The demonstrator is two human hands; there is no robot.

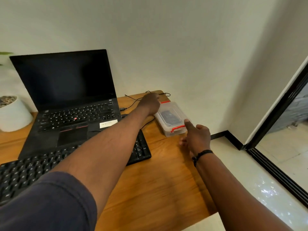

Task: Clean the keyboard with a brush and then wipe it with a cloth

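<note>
Landmark: clear plastic box (171,118), rectangular, rounded corners, translucent walls, red clip latches at its near and far ends; sits at the far right corner of the desk (158,180).

Nearest: dark blue sleeve (50,202), soft knit, on the left arm, which crosses over the keyboard toward the box. Desk top is warm brown wood with visible grain, rounded corner.

Keyboard (21,177): black, matte, low square keys; lies on the desk left of and nearer than the box, partly hidden by the left forearm.

Right hand (196,139): just nearer than the box, thumb extended and touching the near red latch, other fingers loosely curled; holds nothing. Beaded black bracelet (201,155) at the wrist.

Left hand (150,104): on the far left edge of the box, by the far latch; fingers curl down out of sight, grip cannot be told.

Inside the box: a dark object, blurred through the lid.

Left of the box: open black laptop (70,100), screen dark, red pointing nub. Thin black cable (133,99) behind the box. Far left: white round pot (14,114).
</note>
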